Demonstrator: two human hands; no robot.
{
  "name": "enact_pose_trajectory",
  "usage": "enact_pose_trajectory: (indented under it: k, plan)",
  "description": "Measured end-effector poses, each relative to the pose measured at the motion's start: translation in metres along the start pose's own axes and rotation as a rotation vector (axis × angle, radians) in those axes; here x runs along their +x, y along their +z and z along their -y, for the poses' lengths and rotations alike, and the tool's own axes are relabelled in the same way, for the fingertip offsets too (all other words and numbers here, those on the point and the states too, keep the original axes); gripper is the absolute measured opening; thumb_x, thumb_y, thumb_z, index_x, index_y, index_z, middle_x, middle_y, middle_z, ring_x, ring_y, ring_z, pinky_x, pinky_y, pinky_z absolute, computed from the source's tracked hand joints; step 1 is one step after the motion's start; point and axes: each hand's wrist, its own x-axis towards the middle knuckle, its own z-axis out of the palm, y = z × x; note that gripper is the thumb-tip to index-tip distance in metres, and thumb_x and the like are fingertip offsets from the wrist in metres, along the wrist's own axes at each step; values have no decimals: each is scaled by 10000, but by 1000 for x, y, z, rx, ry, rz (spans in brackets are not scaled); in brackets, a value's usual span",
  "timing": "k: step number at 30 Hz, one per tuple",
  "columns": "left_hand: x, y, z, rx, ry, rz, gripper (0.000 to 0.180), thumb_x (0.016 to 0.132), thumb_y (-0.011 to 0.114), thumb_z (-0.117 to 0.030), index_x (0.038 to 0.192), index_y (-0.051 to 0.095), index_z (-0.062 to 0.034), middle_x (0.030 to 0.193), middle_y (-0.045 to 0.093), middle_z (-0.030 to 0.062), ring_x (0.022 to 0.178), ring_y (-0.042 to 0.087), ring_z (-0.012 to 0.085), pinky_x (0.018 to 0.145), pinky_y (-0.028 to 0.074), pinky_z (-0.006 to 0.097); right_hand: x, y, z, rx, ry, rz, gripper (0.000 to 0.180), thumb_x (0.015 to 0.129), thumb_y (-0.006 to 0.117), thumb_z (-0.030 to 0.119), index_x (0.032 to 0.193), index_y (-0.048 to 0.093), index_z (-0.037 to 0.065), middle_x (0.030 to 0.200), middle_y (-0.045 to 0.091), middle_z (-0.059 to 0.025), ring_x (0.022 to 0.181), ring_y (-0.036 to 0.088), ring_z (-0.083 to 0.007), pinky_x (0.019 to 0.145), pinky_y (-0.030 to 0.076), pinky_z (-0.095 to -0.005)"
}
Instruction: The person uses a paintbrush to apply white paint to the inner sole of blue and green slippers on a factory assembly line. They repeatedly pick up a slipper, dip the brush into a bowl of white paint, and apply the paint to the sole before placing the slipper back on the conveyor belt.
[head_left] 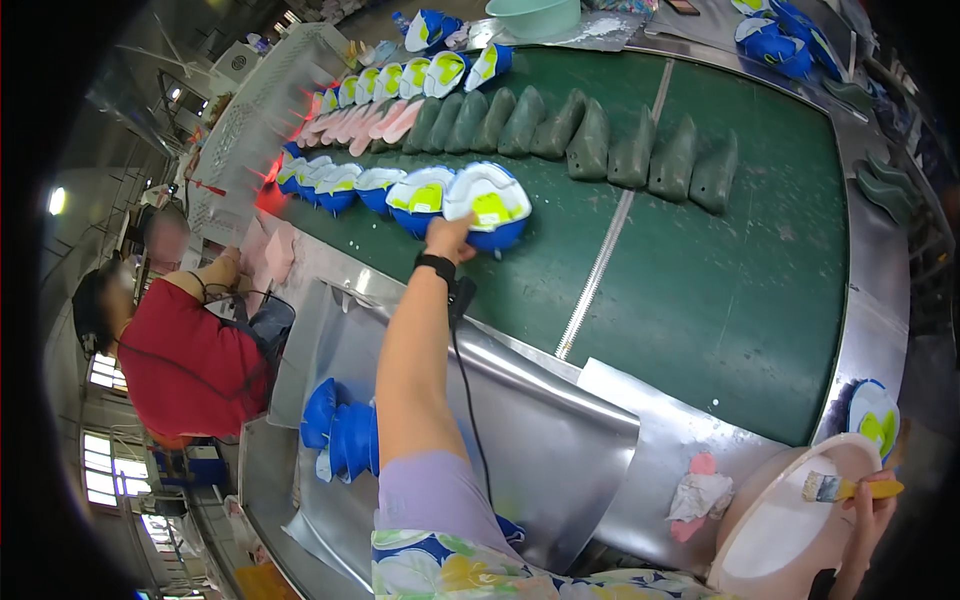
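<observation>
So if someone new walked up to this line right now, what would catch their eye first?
Probably the left hand reaching across to a blue, white and yellow shoe upper at the end of a row on the green conveyor belt. Behind it stands a line of grey-green shoe lasts. At lower right, the right hand holds a yellow-handled brush over a pink basin.

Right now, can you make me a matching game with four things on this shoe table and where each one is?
Things:
1. blue and white shoe upper
2. brush
3. grey-green shoe lasts
4. crumpled pink and white rag

Places:
A. lying on the metal sheet beside the pink basin
B. in the right hand, over the basin
C. under the left hand on the green belt
D. in a row further back on the belt

Pairs: 1-C, 2-B, 3-D, 4-A
</observation>
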Motion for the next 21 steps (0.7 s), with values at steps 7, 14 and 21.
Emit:
enact_pose_trajectory:
  k: [7,14,21]
  plan:
    - [-58,-96,-3,363,530,-917,903,749,770,-448,1366,422,112,1277,585,291,1165,585,403,1006,458,441,-11,-35,-23,11,-67,17,116,991,552,149,1000,526,37,949,484,-20,752,464,-80,673,384,-221]
    - [-257,-200,100,424,199,165,671,889,613,-556,1284,599,-13,1123,667,129,907,626,179,728,509,309,-44,-48,-28,114,-107,9,107,989,555,124,1005,536,20,924,494,-25,760,480,-96,690,395,-232]
    - [-304,-119,189,1196,325,-252,673,702,757,-338,1300,564,-96,1205,606,254,1147,584,387,991,466,437,-61,-33,-6,179,-186,222,91,922,620,67,973,560,22,910,533,-36,741,555,-101,664,458,-228]
